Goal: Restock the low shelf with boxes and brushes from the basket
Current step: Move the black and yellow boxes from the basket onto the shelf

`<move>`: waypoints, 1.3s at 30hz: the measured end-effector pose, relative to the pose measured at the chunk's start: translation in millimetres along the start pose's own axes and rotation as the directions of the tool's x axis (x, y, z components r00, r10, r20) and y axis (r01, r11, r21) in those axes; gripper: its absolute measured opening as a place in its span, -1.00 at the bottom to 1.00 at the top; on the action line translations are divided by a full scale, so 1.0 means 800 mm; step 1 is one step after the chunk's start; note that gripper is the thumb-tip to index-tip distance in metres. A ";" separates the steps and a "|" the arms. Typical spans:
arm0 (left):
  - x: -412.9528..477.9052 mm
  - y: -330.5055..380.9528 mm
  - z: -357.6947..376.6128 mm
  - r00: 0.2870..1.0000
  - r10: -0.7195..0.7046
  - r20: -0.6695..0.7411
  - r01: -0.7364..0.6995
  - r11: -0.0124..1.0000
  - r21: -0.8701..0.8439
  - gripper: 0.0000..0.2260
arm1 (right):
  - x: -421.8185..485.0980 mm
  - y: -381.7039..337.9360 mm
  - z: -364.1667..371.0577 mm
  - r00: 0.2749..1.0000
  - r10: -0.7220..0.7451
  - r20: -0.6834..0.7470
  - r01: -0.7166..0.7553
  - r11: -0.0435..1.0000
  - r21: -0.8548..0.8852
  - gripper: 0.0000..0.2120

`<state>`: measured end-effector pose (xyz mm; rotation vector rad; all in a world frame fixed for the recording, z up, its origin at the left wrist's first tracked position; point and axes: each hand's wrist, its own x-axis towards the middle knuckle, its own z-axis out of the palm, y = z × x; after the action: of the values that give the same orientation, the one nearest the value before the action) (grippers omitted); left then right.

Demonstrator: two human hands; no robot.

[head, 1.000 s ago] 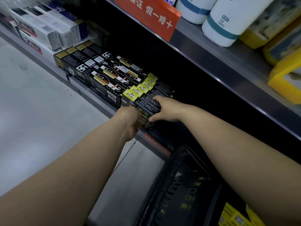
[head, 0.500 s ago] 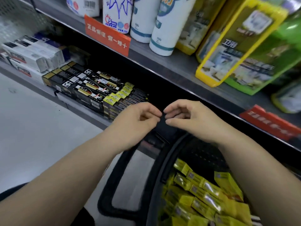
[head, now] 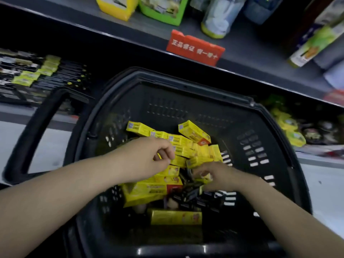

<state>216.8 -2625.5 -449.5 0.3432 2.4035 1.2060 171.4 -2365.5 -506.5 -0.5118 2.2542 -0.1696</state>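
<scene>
Shop aisle w/ grey metal shelving, viewed from above. A black plastic basket [head: 176,97] is seen in front of the low shelf [head: 22,110], w/ pale floor [head: 52,146] around it and its handle [head: 28,136] swung out to the left.

Inside it, a loose heap of yellow boxes [head: 193,133] is piled from the middle to the far side. A few dark boxes [head: 188,194] are mixed in on the near right, and one more yellow box is laid flat at the near end.

Both hands are reached down into the basket:
- **L hand** [head: 149,161] is held over the left of the heap, fingers curled, thumb close to the fingertips. Whether a box is actually pinched can't be told, too much blur.
- **R hand** [head: 214,175] is set lower, on the right of the heap where yellow meets dark, fingers curled down into the pile. Something small seems to be under them, but a grip can't be confirmed either.

On the low shelf, far left, black boxes w/ yellow ends [head: 61,79] are laid side by side in rows. Far right on that level, blurry yellow-green pkgs [head: 290,131] can be made out.

On the upper shelf [head: 242,58] a red sign [head: 194,47] w/ white characters is stood at the edge. A yellow container [head: 117,6], a green container [head: 163,10] and some bottles [head: 216,17] are lined up behind it.
</scene>
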 end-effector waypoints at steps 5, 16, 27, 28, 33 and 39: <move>0.006 0.004 0.013 0.995 -0.071 0.069 0.070 0.997 0.023 -0.93 | 0.012 0.002 0.068 0.996 -0.065 0.067 0.065 0.998 -0.007 -0.38; 0.016 0.008 0.030 0.973 -0.166 0.158 0.196 0.960 -0.200 -0.40 | -0.037 -0.059 -0.017 0.913 0.135 -0.385 0.128 0.801 0.585 -0.42; 0.037 0.006 0.067 0.896 -0.339 0.286 0.443 0.682 -0.582 -0.78 | -0.049 0.036 0.008 0.997 0.066 0.042 -0.072 0.985 0.157 -0.45; 0.038 0.005 0.067 0.876 -0.380 0.298 0.480 0.620 -0.621 -0.79 | -0.043 0.050 0.021 0.984 0.130 0.123 -0.123 0.991 -0.060 -0.36; 0.043 0.006 0.061 0.826 -0.468 0.312 0.532 0.467 -0.706 -0.81 | -0.023 0.065 0.047 0.959 0.158 0.238 -0.137 0.985 -0.102 -0.38; 0.046 0.010 0.056 0.817 -0.488 0.307 0.528 0.421 -0.737 -0.74 | -0.046 0.014 -0.022 0.973 0.098 -0.208 -0.081 0.992 0.092 -0.53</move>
<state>205.7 -2574.8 -476.5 -0.6172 1.4474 1.7443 177.2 -2340.5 -472.6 -0.3608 2.4608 -0.2820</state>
